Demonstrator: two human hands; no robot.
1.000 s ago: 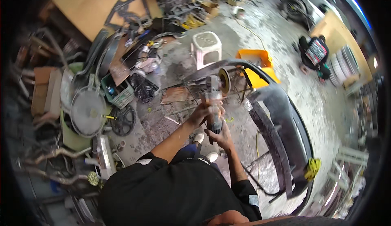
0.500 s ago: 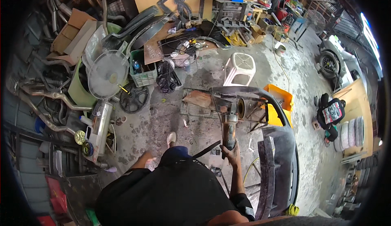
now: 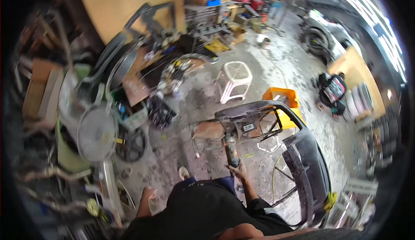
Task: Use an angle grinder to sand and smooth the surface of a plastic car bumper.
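Observation:
My right hand (image 3: 237,171) is closed round the rear of an angle grinder (image 3: 231,152), whose head points away from me; its disc is hard to make out. The tool is left of a dark, dusty car bumper (image 3: 312,162) that curves round on the right, resting on a thin metal stand (image 3: 283,175). A rusty brown panel (image 3: 208,130) lies just beyond the grinder's head. Low on the left, my left hand (image 3: 149,193) hangs beside my body, nothing visible in it; motion blur hides how its fingers are held.
A white plastic stool (image 3: 235,73) and a yellow bin (image 3: 281,95) stand beyond the bumper. To the left are a fan (image 3: 98,134), a green crate (image 3: 132,114), a black bag (image 3: 161,112) and exhaust pipes (image 3: 52,173). A person (image 3: 333,91) crouches at the right near stacked wheels (image 3: 359,101).
My view has turned and blurred, so the surroundings shift left and down. The grinder is still in my right hand and has swung left. My left hand shows lower in the view.

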